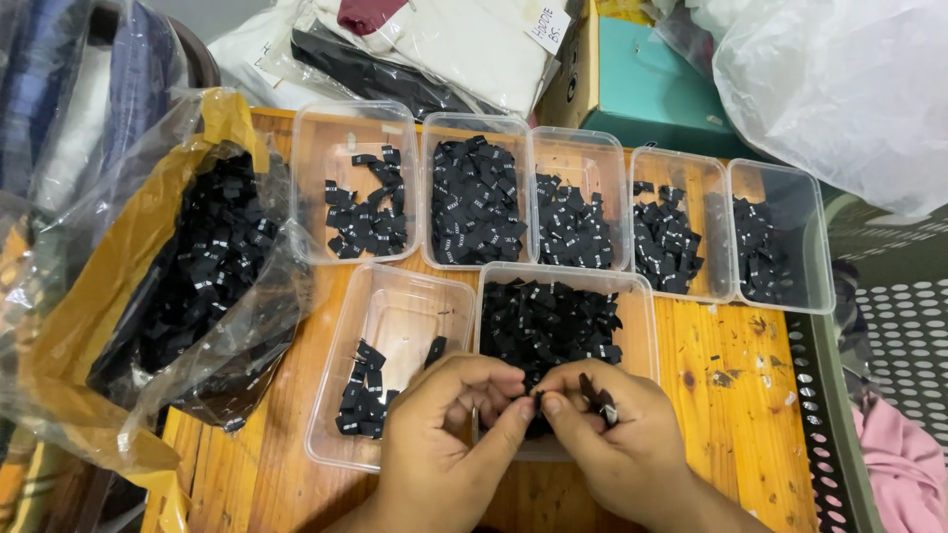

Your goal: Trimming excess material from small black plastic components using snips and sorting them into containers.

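Note:
My left hand [444, 434] and my right hand [617, 439] meet low in the middle of the view, fingertips pinched together on small black fabric tags [595, 395]. A few more tags stick up between my right fingers. Both hands hover over the front edge of a clear plastic tub [642, 306] heaped with the same black tags. To its left a second clear tub [395, 306] holds only a few tags in its lower corner.
A row of several clear tubs [820, 237] with black tags stands behind on the wooden table [731, 415]. A plastic bag [188, 276] full of tags lies at left. Folded clothes, a teal box [652, 79] and a large plastic bag sit behind.

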